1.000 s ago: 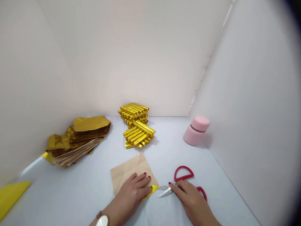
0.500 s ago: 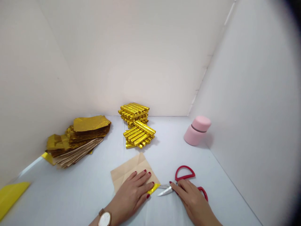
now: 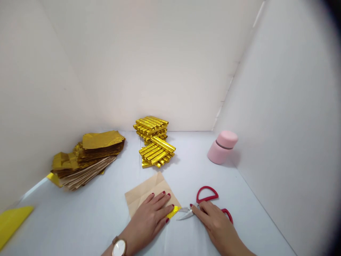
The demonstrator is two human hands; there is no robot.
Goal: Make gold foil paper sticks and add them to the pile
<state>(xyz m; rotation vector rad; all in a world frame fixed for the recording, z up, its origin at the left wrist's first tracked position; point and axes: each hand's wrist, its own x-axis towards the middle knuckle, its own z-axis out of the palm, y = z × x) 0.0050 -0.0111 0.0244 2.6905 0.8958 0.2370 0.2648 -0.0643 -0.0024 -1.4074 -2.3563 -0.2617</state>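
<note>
Left hand [image 3: 153, 217] touches creased paper [image 3: 145, 190]; right hand [image 3: 217, 225], scissors [image 3: 186, 214].

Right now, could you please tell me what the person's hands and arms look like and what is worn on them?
No sleeves or gloves show. The left hand and the right hand have fingernails painted dark red. On the left wrist sits a watch with a round white dial and a rose-gold case.

left hand [image 3: 150, 220] flat on brown paper [image 3: 145, 193]; right hand [image 3: 217, 225] on red scissors [image 3: 206, 199]
</note>
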